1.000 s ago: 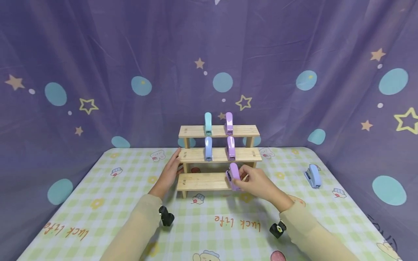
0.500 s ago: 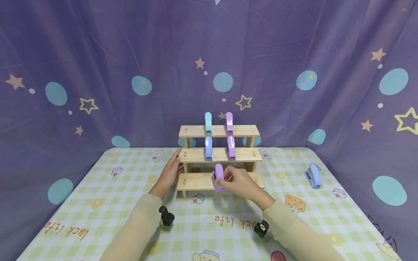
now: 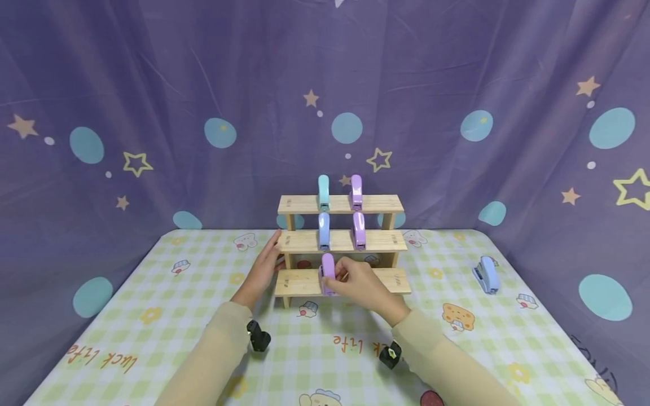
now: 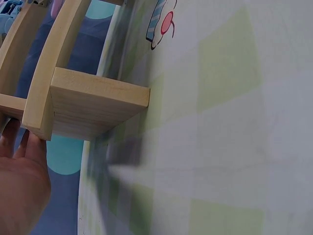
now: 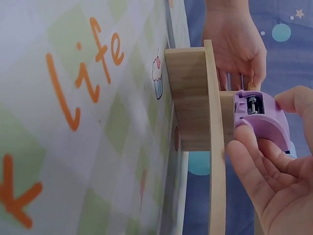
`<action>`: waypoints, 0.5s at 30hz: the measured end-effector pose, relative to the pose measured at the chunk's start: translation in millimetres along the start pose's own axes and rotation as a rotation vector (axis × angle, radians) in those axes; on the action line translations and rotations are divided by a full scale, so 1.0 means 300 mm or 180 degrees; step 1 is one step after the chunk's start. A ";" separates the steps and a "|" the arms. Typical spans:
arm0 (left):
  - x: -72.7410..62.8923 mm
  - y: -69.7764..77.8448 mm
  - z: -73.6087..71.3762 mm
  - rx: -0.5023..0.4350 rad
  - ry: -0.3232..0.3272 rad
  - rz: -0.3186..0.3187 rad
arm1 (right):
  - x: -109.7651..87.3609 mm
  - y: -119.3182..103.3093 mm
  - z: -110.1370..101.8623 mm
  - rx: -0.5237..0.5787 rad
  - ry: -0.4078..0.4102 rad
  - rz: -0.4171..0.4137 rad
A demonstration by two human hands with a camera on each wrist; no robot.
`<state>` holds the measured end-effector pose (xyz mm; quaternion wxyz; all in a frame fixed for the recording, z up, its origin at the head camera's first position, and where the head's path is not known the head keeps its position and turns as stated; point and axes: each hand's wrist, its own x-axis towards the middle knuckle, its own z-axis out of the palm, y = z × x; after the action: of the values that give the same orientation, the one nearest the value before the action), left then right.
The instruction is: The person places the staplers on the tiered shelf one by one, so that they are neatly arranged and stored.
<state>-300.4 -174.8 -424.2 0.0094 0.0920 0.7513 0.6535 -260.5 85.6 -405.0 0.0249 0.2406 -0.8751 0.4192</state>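
Observation:
My right hand (image 3: 364,286) pinches a purple stapler (image 3: 328,274) between thumb and fingers, upright at the bottom board of a three-step wooden shelf (image 3: 299,283). Seen from the right wrist, the stapler's end (image 5: 255,105) faces the camera, close against the board's edge. At the shelf's left side, my left hand (image 3: 261,274) reaches in with extended fingers touching the middle step's end; the left wrist view shows those fingertips by the wood. On the middle step stand a blue stapler (image 3: 324,230) and another purple stapler (image 3: 359,230).
The top step bears a teal stapler (image 3: 323,192) and a purple stapler (image 3: 356,192). Off to the right, a light blue stapler (image 3: 487,275) stands on the checked tablecloth (image 3: 167,321). A purple patterned curtain (image 3: 284,67) hangs behind the table.
My right hand has carried the purple stapler leftward along the bottom step, from its right part to left of its middle. My left hand has stayed at the shelf's side.

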 end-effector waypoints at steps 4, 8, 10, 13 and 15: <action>0.005 0.003 -0.004 -0.0075 -0.0049 -0.0073 | 0.010 -0.002 0.018 -0.0027 0.0038 0.0001; 0.008 0.002 -0.006 -0.0117 -0.0042 -0.0109 | 0.018 0.006 0.034 -0.0073 0.0064 0.0020; 0.007 0.001 -0.005 -0.0090 -0.0036 -0.0093 | 0.020 0.010 0.040 -0.0069 0.0074 0.0026; 0.003 -0.002 -0.001 -0.0038 -0.0001 -0.0036 | 0.022 0.014 0.046 -0.0041 0.0084 0.0016; 0.002 -0.004 0.001 -0.0011 0.0024 -0.0001 | 0.023 0.016 0.050 -0.0042 0.0104 0.0006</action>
<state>-301.1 -174.6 -425.5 0.0068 0.0894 0.7502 0.6551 -266.4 74.3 -416.5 0.0404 0.2327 -0.8776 0.4173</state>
